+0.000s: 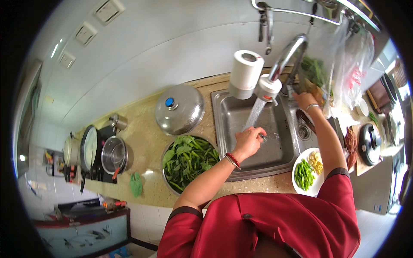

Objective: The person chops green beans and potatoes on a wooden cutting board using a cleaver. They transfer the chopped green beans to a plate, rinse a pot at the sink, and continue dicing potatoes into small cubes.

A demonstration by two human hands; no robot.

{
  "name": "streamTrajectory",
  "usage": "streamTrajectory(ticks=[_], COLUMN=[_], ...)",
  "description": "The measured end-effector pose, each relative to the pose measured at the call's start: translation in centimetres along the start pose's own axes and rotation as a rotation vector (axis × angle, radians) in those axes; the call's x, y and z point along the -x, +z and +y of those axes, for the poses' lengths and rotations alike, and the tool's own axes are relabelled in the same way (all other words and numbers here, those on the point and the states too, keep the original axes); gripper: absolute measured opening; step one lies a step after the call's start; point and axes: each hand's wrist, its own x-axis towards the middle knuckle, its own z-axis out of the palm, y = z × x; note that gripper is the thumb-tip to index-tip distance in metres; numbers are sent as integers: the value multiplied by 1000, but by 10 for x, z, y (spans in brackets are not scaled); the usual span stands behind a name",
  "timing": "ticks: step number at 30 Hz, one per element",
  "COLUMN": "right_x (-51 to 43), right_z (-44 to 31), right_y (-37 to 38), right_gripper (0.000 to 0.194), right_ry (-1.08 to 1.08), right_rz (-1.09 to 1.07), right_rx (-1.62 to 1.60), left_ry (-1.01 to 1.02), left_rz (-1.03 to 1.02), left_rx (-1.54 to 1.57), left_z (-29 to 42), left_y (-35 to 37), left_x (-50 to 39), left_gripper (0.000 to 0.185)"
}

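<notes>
Over the steel sink basin (274,164), my left hand (249,143) is closed around a small dark object (262,136), only partly visible. Water runs from the chrome faucet (285,56) through its white filter head (269,86) and falls beside my left fingers. My right hand (306,100) reaches to the base of the faucet, by a plastic bag holding greens (314,69); whether it grips anything is hidden. Left of the sink is a round metal bowl full of leafy greens (190,161). A white plate (314,190) at the right carries cut green peppers and chopped pale pieces.
A domed metal lid (180,108) stands behind the greens. Farther left are a steel pot (114,154), a wok (89,145) on the stove and a green cloth (136,184). Raw meat (351,145) and a black-lidded pot (370,145) are at the right. Utensils hang above.
</notes>
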Motion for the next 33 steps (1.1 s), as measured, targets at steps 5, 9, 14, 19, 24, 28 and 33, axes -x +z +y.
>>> streamTrajectory(ticks=[5, 9, 14, 19, 24, 28, 33], right_x=[12, 42, 109, 177, 188, 193, 210], right_z=[3, -10, -95, -187, -277, -302, -321], right_y=[-16, -19, 23, 9, -5, -10, -12], right_gripper=[55, 52, 39, 37, 42, 42, 39], right_ry=[13, -218, -434, -600, -427, -312, -265], right_rz=[-55, -208, -44, 203, -288, -298, -426], right_rx=[-179, -304, 315, -351, -1092, -1061, -1154], left_ry=[236, 325, -11, -429, -743, -738, -660], left_rz=[212, 411, 659, 749, 574, 548, 589], left_rx=[-198, -40, -69, -380, -60, 234, 118], left_z=[2, -22, -76, -143, -207, -231, -235], left_y=[-48, -89, -131, -136, -124, -121, -134], left_x=[43, 76, 149, 235, 267, 274, 284], left_gripper=[15, 26, 35, 35, 36, 37, 35])
